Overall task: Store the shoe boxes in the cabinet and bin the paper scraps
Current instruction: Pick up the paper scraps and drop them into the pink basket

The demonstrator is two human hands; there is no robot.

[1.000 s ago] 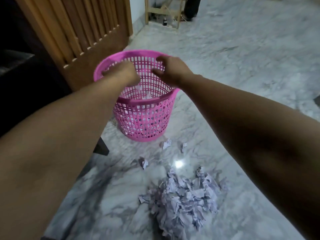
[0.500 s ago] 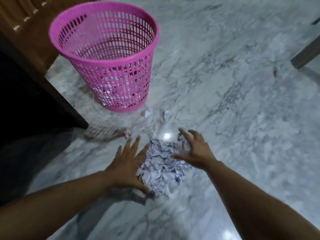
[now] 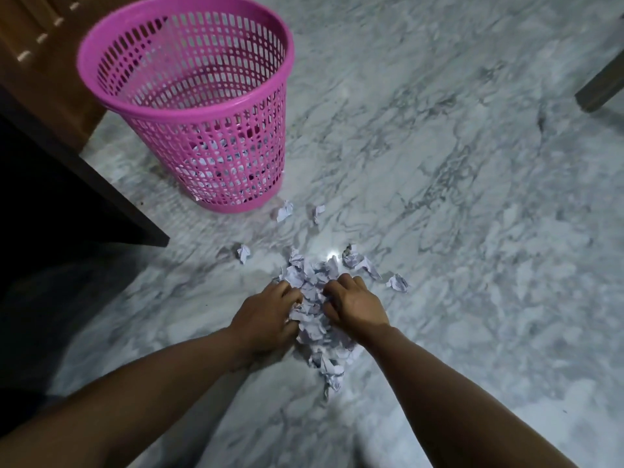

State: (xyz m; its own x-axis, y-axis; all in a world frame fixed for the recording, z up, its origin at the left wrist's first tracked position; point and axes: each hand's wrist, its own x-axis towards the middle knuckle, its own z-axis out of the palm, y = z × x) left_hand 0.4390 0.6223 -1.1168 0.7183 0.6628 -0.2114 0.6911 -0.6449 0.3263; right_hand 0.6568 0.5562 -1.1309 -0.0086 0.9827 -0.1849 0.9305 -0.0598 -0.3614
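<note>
A heap of crumpled white paper scraps [image 3: 312,282] lies on the marble floor. My left hand [image 3: 266,315] presses into its left side and my right hand [image 3: 354,304] into its right side, fingers curled into the paper. A pink mesh bin [image 3: 189,96] stands upright beyond the heap at upper left, with some scraps visible through its lower wall. Loose scraps lie apart: one [image 3: 284,211] and another [image 3: 318,211] near the bin's base, one [image 3: 243,253] left of the heap, one [image 3: 397,283] to its right. No shoe box is in view.
A dark piece of furniture [image 3: 84,184] fills the left side, its corner close to the bin. A wooden slatted panel [image 3: 30,35] stands behind the bin. A furniture leg [image 3: 601,86] shows at the right edge. Marble floor [image 3: 456,197] stretches to the right.
A second ago both hands were over the bin's rim. They came down to the heap with fingers spread, and now the fingers are curled into the scraps from both sides.
</note>
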